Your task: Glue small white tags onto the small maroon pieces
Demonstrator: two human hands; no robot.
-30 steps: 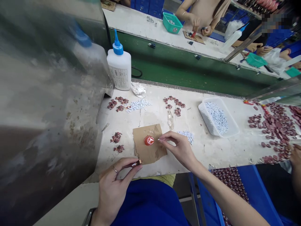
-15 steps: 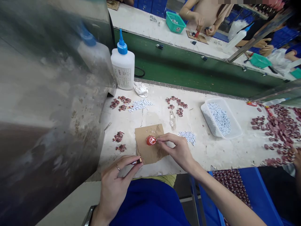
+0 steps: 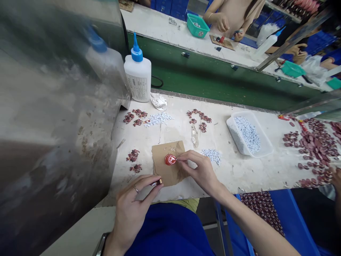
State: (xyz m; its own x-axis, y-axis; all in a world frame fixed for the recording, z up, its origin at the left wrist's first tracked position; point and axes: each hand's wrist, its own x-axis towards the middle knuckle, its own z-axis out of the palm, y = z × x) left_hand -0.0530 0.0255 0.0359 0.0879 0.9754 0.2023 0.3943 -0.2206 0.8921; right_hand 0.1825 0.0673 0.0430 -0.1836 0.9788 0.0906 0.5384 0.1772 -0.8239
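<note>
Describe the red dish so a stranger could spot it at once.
On the white bench lies brown cardboard. The red dish sits on it, beside the right hand. Round, glossy and bright red, it stands out from the duller maroon clusters nearby.

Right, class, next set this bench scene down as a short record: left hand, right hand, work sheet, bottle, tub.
Left hand: pinches a small dark-brown piece with a pale end
Right hand: seems to pinch a tiny light sliver, too small to identify, at the small round red dish
Work sheet: torn brown cardboard, under the dish
Bottle: white plastic, blue nozzle, upright
Tub: translucent plastic, holding small pale-blue-and-white bits
</note>
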